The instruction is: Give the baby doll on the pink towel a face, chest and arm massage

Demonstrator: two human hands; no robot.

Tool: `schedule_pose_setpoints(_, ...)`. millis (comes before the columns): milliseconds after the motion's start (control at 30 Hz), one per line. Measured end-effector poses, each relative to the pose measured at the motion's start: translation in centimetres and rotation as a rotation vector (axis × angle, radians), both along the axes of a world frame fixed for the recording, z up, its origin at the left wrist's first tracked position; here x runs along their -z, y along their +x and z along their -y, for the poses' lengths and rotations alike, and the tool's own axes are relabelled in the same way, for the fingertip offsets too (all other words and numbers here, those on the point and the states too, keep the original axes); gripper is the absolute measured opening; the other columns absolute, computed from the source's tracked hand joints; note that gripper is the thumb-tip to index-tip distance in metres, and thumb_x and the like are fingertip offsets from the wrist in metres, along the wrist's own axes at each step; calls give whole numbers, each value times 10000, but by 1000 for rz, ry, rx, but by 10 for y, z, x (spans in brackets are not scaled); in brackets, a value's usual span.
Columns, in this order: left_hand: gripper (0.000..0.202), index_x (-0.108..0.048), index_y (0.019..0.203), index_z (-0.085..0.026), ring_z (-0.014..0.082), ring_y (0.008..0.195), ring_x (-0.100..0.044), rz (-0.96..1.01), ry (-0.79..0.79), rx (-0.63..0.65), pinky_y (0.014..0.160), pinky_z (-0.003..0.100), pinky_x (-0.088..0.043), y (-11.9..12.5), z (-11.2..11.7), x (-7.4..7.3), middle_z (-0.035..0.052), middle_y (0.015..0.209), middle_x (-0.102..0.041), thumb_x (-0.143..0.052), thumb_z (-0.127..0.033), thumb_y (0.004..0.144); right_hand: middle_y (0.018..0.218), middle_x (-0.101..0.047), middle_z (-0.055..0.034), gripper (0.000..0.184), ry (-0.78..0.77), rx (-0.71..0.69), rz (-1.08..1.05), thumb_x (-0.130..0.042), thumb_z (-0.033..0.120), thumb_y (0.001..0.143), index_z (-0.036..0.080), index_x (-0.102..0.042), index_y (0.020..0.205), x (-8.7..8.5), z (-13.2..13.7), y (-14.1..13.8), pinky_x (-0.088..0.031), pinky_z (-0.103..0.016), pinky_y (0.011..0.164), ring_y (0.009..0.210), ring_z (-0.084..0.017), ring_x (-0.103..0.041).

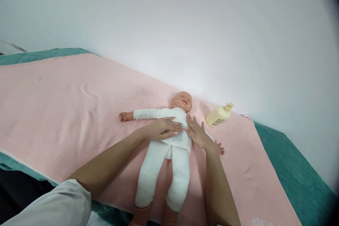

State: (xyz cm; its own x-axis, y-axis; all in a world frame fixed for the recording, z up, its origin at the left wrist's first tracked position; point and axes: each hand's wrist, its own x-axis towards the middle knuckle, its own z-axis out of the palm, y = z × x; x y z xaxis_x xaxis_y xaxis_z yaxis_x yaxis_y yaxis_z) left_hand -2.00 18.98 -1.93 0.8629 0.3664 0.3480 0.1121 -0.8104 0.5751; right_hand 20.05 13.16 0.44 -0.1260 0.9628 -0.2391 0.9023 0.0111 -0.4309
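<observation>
I see the doll (182, 147) face up, lower center of frame, head toward the wall (169, 28). Left hand (163, 129) flat on its torso, fingers extended, gripping nothing. Right hand (198, 132) also flat, fingers slightly spread, at the chest's right edge. Pump bottle (218, 116) right of the head, on pink blanket (66, 113); green cover (286, 162) lower right.

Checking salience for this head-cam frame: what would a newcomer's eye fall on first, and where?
Probably the bald, white-cloth-bodied baby doll, face up near mid-frame on a pink fabric blanket. Next, the person's bare left hand and bare right hand, spread over its torso from either side. Then likely the pale-yellow pump bottle with dark lettering, right of the doll's head in the picture.
</observation>
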Motion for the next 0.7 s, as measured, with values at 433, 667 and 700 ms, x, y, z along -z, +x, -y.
schedule_pose_setpoints(433,424,-464,1406,-364,165,1462,-254,-91,85,-43,1234,460,-25,4,-4,9,-35,1456,-469,-408,-402,987,1620,5,-17,810,66,6,25,-149,708,910,222,-37,1547,2,-1,-2,40,-566,1209,1510,-237,61)
schedule_pose_setpoints(667,478,-378,1468,-315,166,1493,-145,-166,133,-328,1223,466,-36,5,-9,16,-19,1538,-353,-227,-407,1024,1612,60,-56,877,76,-54,101,-198,722,900,169,43,1537,-5,12,-8,23,-537,1220,1504,-234,82)
schedule_pose_setpoints(700,481,-371,1472,-318,170,1493,-148,-171,149,-355,1222,474,-41,5,-9,17,-17,1542,-346,-218,-402,1024,1610,61,-68,885,71,-82,103,-210,719,901,158,44,1537,-8,17,-11,0,-528,1225,1504,-232,81)
